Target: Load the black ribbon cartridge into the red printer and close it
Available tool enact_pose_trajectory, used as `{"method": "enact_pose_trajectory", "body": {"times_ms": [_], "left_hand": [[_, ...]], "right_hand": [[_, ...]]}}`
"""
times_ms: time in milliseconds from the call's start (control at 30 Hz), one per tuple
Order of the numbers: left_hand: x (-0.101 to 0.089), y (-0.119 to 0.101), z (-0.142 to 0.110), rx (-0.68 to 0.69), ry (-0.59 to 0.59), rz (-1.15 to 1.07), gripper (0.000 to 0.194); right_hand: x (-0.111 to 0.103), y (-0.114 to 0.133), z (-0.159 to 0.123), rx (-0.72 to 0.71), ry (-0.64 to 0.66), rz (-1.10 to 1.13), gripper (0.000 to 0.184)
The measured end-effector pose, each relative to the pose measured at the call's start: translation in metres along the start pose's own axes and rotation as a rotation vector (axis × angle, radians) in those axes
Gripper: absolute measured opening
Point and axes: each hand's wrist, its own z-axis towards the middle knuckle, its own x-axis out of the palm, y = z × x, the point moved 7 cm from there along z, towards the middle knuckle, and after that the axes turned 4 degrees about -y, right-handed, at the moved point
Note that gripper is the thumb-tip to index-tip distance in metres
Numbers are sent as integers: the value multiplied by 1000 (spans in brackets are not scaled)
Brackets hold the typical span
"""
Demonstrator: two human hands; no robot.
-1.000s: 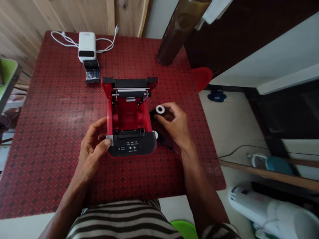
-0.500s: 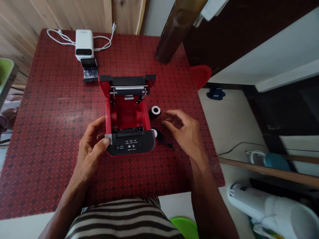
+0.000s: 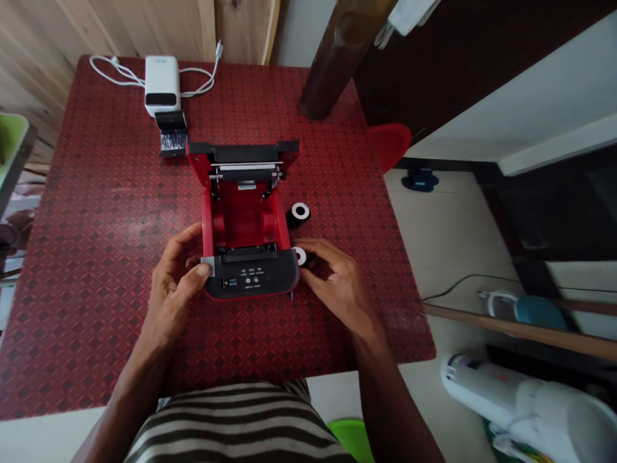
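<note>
A red and black label printer [image 3: 243, 225] sits on the table with its lid raised, showing a hollow red bay. My left hand [image 3: 176, 283] grips its front left corner, the thumb on a grey patch on top and the fingers down the side. At the printer's right side, my right hand [image 3: 335, 276] closes its thumb and fingers around a black ribbon roll [image 3: 301, 256] with a white core; the palm side is partly hidden. A second black roll [image 3: 299, 212] with a white core stands just behind, apart from the fingers.
On the red patterned table [image 3: 106, 257], a white power bank [image 3: 162, 83] with white cables lies at the back left, a black film strip [image 3: 172, 136] before it. A brown pipe [image 3: 332, 71] rises at the back right. A green stool [image 3: 351, 440] shows below the front edge.
My right hand has moved left and towards me, from open beside the rolls to closed around the nearer one. My left hand keeps its grip on the printer.
</note>
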Motion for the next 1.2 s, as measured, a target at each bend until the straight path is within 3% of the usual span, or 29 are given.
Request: {"method": "enact_pose_trajectory", "body": {"times_ms": [133, 233, 367, 433, 533, 633, 733, 867, 1200], "left_hand": [[2, -3, -1, -7, 6, 3, 56], [3, -3, -1, -19, 6, -6, 55], [4, -5, -1, -15, 13, -11, 55], [5, -7, 0, -8, 16, -18, 55], [7, -9, 0, -12, 25, -17, 56], [9, -10, 0, -16, 45, -24, 57], [9, -12, 0, 1, 53, -41, 54], [9, -12, -1, 6, 59, -46, 52], [9, -9, -2, -29, 62, -65, 54]], "right_hand": [[-28, 5, -16, 89, -108, -5, 33], [-52, 24, -24, 128, -128, 5, 32], [-62, 71, -7, -32, -92, -44, 32], [-47, 97, 12, -207, -11, -122, 31], [-8, 123, 40, -419, 129, -331, 30], [33, 128, 59, -464, 274, -575, 26], [61, 125, 67, -444, 393, -792, 25], [75, 126, 74, -447, 440, -908, 25], [84, 113, 92, -334, 470, -917, 29]]}}
